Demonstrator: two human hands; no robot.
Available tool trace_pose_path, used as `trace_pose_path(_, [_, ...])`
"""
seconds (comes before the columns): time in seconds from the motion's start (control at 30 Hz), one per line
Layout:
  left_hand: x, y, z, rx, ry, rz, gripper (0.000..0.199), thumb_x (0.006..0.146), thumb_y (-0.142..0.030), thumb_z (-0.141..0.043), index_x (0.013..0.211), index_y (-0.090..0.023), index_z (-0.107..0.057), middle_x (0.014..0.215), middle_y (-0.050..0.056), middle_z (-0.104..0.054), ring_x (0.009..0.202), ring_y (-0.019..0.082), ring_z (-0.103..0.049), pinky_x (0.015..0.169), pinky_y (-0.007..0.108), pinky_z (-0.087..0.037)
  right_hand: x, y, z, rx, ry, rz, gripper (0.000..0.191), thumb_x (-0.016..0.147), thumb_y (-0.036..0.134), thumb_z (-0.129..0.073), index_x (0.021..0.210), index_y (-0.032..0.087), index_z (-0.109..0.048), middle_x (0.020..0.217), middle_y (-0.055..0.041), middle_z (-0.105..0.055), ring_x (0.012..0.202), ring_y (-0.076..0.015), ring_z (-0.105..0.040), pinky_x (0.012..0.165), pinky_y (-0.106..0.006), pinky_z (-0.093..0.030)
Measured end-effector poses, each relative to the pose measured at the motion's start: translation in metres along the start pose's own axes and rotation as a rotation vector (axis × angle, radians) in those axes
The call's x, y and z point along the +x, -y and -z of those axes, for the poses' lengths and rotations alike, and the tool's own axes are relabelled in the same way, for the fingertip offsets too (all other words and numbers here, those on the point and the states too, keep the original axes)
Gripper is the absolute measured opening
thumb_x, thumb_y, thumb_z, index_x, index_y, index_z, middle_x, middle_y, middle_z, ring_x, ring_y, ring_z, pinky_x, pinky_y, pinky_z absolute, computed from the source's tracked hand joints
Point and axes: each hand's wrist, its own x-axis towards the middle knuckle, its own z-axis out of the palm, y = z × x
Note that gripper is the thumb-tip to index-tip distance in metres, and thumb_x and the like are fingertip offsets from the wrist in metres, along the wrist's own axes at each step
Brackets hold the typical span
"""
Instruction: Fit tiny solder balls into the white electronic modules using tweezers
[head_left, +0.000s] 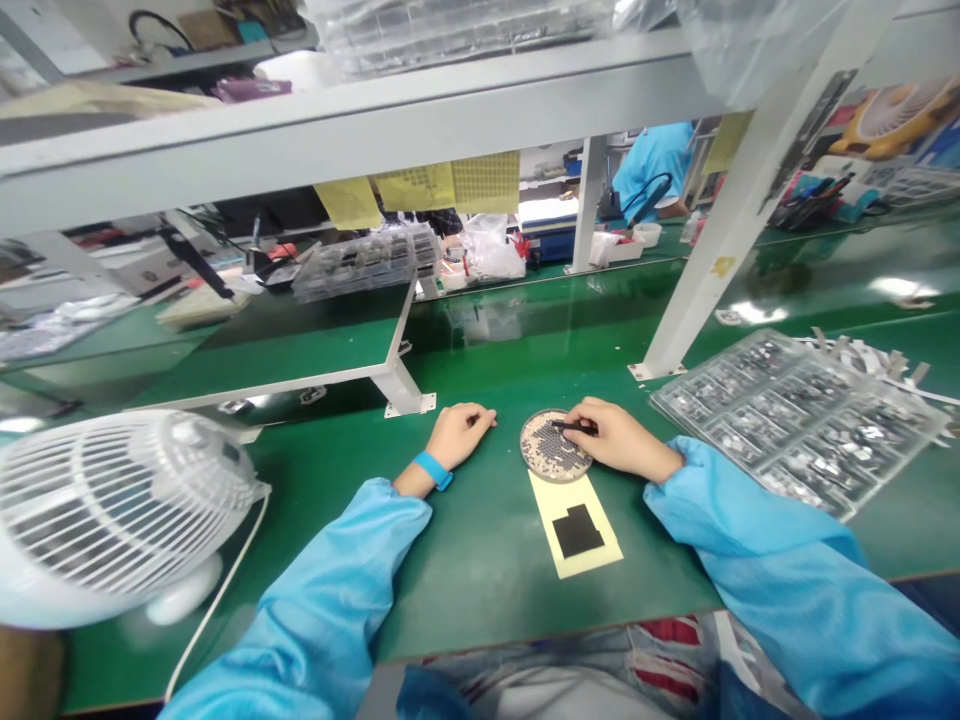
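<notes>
The right hand (621,438) has its fingers clamped on slim black tweezers (574,427), their tips over a round shallow dish of tiny dark and tan parts (556,446), mid-way along the green-topped bench (480,580). The left hand (459,435) rests empty just beside the dish, fingers loosely together. A pale yellow card with a black square (574,525) lies against the dish's near side; a clear plastic tray of dark parts (795,420) sits toward the bench's right edge.

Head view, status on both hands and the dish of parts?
Left hand resting on green mat, empty. Right hand pinching black tweezers, tip over dish of small parts. Clear parts tray beside dish, apart from it.
</notes>
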Motion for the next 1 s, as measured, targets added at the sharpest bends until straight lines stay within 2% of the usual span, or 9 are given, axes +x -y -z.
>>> trace_pose_path(0.67, [-0.0001,-0.0030,0.0011,-0.013,0.013,0.003,0.041,0.101,-0.047,-0.053,0.078,-0.022,-0.076,0.082,0.001,-0.075,0.077,0.018,-0.064,0.075,0.030,-0.044,-0.0014,0.0002,0.0004,-0.036,0.016,0.044,0.017,0.096,0.036,-0.063,0.103,0.023,-0.072,0.099,-0.0054,-0.064,0.088,-0.0192,-0.064,0.081,-0.035,-0.050])
trace_pose_path(1.0, [0.0001,-0.0015,0.0001,-0.008,-0.001,0.003,0.041,0.100,-0.048,-0.054,0.078,-0.023,-0.077,0.080,0.001,-0.074,0.075,0.018,-0.062,0.074,0.030,-0.043,-0.0019,0.0019,0.0014,-0.028,0.028,0.021,0.018,0.095,0.036,-0.063,0.104,0.022,-0.072,0.100,-0.0050,-0.062,0.089,-0.0186,-0.062,0.080,-0.034,-0.048])
